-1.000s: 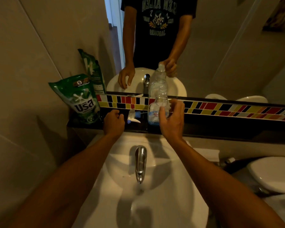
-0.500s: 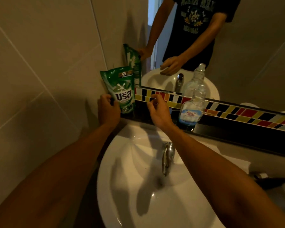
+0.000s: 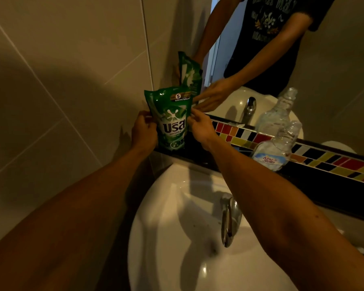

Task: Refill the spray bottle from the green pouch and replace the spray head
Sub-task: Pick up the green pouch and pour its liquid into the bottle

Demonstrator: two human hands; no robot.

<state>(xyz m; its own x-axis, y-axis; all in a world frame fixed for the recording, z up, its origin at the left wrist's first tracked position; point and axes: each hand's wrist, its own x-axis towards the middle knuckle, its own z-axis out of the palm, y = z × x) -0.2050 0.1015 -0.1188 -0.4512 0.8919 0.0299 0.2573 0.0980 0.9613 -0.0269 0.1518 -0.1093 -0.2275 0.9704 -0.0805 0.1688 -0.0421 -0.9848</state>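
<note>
Left hand (image 3: 143,129) now grips green pouch (image 3: 172,119) at left edge on ledge; right hand (image 3: 200,127), moved from spray bottle (image 3: 278,144), pinches right edge. Bottle stands uncapped, well right. Pour can begin next.

There is one view only, from a wide-angle camera worn on the person's head, so no second view shares the scene. It looks forward and steeply down over both forearms, which enter from the bottom corners at about 7 and 5 o'clock. The sink (image 3: 172,244) lies close below, filling the lower middle, with the tap (image 3: 229,221) near 5 o'clock of centre. The shelf (image 3: 315,185) runs from centre out toward 3 o'clock, tilted, which suggests the head is turned left and rolled slightly. The mirror (image 3: 334,85) at 1 o'clock faces the camera and shows the scene from the far side. The wall (image 3: 61,70) fills 9 to 12 o'clock, near.
</note>
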